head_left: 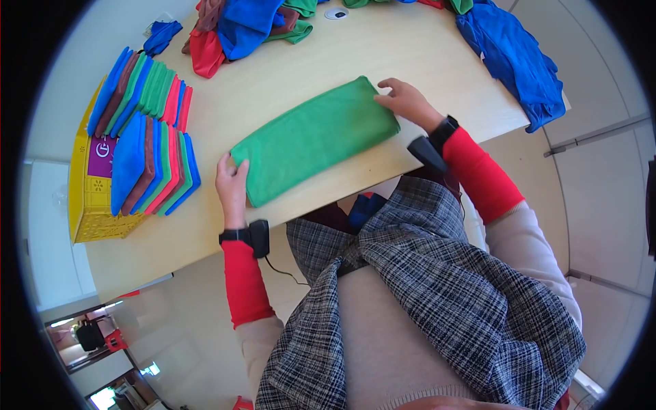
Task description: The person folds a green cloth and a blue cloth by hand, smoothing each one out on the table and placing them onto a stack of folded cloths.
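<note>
Green cloth [314,137] lies folded into a long strip, slantwise on the table [424,55], right in front of the person. To my eye the step is flattening it: best to pin both ends, line the edges up & stroke creases outward w/o dragging the layers apart (that fabric looks slippery). Left hand [232,184] sits at the cloth's near-left end, fingers together against the edge; can't tell if it pinches or just rests. Right hand [408,102] is at the far-right corner, fingers loosely spread, tips pressing, gripping nothing. Left of the cloth, folded cloths [147,130] stand in a yellow crate [85,205]; beyond it, a jumbled heap [239,27]
</note>
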The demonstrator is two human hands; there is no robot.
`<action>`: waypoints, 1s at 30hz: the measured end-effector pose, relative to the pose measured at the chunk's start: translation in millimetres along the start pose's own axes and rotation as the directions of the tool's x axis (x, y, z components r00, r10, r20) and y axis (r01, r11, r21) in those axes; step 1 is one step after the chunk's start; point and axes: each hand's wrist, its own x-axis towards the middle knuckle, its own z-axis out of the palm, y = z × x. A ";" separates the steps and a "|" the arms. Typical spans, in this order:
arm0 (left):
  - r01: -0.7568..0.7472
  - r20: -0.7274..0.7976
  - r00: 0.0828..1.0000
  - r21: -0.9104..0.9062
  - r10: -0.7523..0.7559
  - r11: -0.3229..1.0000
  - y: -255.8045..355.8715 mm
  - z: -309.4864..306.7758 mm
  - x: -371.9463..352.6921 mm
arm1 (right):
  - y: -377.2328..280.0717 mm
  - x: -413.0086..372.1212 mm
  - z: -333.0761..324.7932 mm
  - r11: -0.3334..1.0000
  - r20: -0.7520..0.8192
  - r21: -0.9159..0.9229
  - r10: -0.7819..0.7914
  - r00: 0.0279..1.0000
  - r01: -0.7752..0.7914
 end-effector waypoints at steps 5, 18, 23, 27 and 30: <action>0.064 -0.017 0.998 0.070 -0.063 0.995 2.0 -12.1 -58.0 | 5.0 -63.5 -7.4 0.993 -0.015 0.112 0.048 0.999 -0.046; -0.027 -0.131 0.991 -0.004 0.026 1.000 -6.2 8.4 -94.9 | -9.9 -101.9 29.0 0.956 -0.149 0.285 -0.021 0.989 0.063; -0.066 -0.108 0.992 0.007 0.066 0.998 -6.0 6.4 -95.9 | -8.4 -100.4 34.6 0.979 -0.262 0.133 -0.117 0.958 0.156; -0.060 -0.114 0.992 -0.002 0.060 0.998 0.7 5.1 -100.5 | -3.5 -95.4 29.9 0.980 -0.246 0.178 -0.047 0.968 0.093; -0.047 -0.162 0.985 0.038 0.053 0.998 -3.3 4.5 -100.5 | 11.3 -86.5 28.1 0.961 -0.224 0.255 -0.048 0.973 0.106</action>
